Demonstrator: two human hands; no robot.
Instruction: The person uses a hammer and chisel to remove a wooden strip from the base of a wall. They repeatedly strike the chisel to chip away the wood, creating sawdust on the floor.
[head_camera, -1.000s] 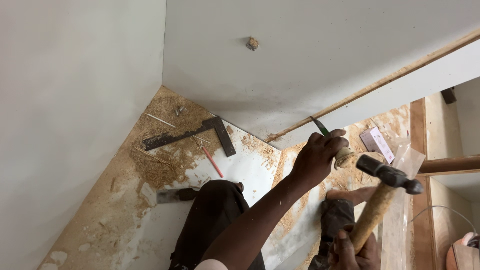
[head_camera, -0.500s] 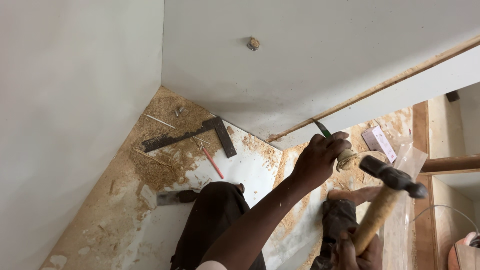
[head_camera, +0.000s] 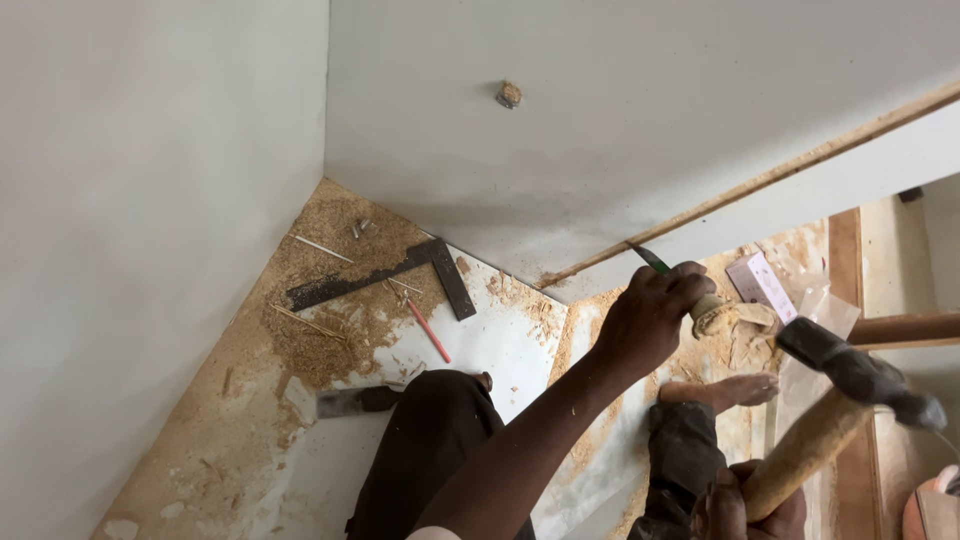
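The left hand (head_camera: 650, 320) is closed around a chisel (head_camera: 690, 295). The green blade tip (head_camera: 648, 258) sits against the joint where the white panel (head_camera: 620, 130) meets a raw wooden strip (head_camera: 760, 180). The butt of the handle, frayed and pale, projects from the fist toward the hammer. The right hand (head_camera: 745, 505), at the bottom edge of the view, is closed around the lower end of the hammer handle (head_camera: 805, 450). The dark hammer head (head_camera: 860, 372) is raised, apart from the chisel butt.

Handling: the chisel appears stiff and light, with a sharp edge. Hold it on the handle, well behind the blade, as the fist does here. The hammer appears head-heavy, and a hold low on the wooden handle gives the longest swing. The handle is round, tan and smooth-looking. The panel surface is flat, matt and white, with one small plug or knot (head_camera: 509, 94) in it.

Surroundings: the floor (head_camera: 250, 400) is a white board covered with loose, coarse sawdust. On it lie a dark metal try square (head_camera: 400, 272), a red pencil (head_camera: 428, 331), several thin nails or splinters (head_camera: 322, 247), and a dark flat tool (head_camera: 358, 401) beside the person's knee (head_camera: 440, 400). A bare foot (head_camera: 725, 390) rests in the sawdust below the chisel. A small white box (head_camera: 760, 285) lies just beyond.
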